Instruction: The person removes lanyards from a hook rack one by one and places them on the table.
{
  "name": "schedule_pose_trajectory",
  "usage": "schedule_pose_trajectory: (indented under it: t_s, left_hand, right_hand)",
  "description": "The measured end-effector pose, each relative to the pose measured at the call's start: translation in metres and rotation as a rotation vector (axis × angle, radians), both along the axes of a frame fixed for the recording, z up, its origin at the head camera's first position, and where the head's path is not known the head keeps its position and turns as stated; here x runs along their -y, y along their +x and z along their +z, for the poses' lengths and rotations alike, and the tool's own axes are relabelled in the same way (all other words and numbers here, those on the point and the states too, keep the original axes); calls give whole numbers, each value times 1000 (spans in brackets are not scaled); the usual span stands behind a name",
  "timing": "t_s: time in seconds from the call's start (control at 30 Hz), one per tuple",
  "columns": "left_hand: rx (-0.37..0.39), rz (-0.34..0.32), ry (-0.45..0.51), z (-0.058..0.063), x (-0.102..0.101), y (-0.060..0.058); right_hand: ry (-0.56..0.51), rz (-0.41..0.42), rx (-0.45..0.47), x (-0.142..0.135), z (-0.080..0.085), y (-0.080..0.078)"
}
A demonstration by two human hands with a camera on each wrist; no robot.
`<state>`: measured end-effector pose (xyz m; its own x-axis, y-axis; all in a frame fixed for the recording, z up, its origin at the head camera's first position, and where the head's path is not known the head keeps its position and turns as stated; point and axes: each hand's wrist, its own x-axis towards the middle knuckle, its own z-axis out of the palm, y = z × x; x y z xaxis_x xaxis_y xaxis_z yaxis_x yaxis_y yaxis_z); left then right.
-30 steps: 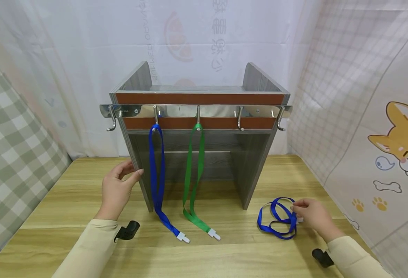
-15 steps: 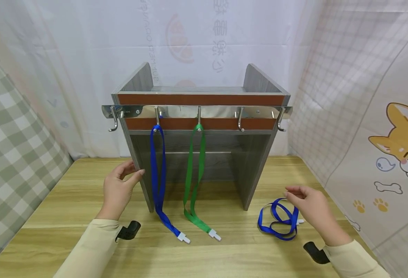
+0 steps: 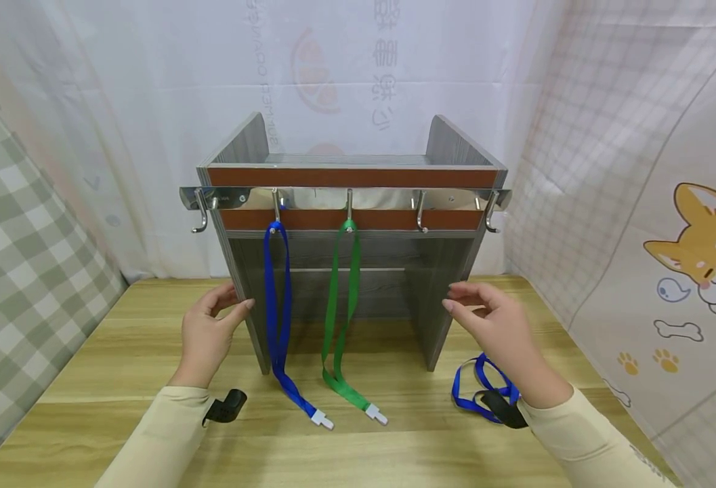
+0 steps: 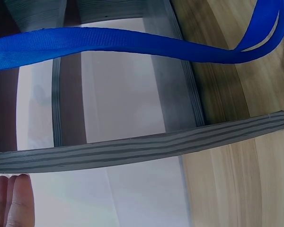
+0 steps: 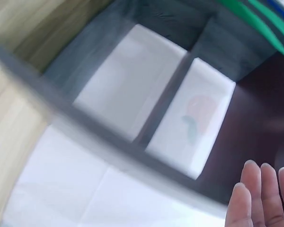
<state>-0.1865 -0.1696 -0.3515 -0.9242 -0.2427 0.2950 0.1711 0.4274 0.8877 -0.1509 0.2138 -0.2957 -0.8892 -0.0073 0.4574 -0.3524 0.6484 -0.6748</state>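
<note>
A grey wood-grain shelf unit [image 3: 439, 298] stands on the table, with a metal hook rail [image 3: 315, 196] across its front. A blue lanyard [image 3: 268, 285] hangs from one hook, and a green lanyard [image 3: 353, 278] hangs from the middle hook. My left hand [image 3: 202, 339] touches the left side panel [image 4: 146, 146]. Its fingers [image 4: 21, 201] are straight at the panel's outer side. My right hand [image 3: 504, 332] is beside the right side panel, fingers extended and holding nothing; contact is unclear. A second blue lanyard [image 3: 457, 390] lies coiled on the table, partly hidden by the right wrist camera.
White clips [image 3: 321, 419] on the hanging lanyards rest on the wooden table [image 3: 358, 461]. A white printed curtain [image 3: 150, 135] stands behind. Checked cloth [image 3: 22, 257] borders the left side, and a cartoon-dog sheet [image 3: 614, 203] the right.
My right hand has let go of the coiled blue lanyard, risen, and moved left to the right side panel. The left hand stays at the left panel.
</note>
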Motion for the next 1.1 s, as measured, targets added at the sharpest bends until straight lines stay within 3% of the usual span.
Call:
schedule_pose_trajectory:
  t_s: [0.2,0.73,1.1]
  left_hand:
    - [-1,-2,13,-1,0,0]
    - [8,9,10,-3,0,0]
    - [6,15,-7,-2,0,-1]
  right_hand:
    - [-135,92,-49,26,5,-7]
    - [-317,201,-98,75,20,-17]
    - [-310,239,-148,102,35,-22]
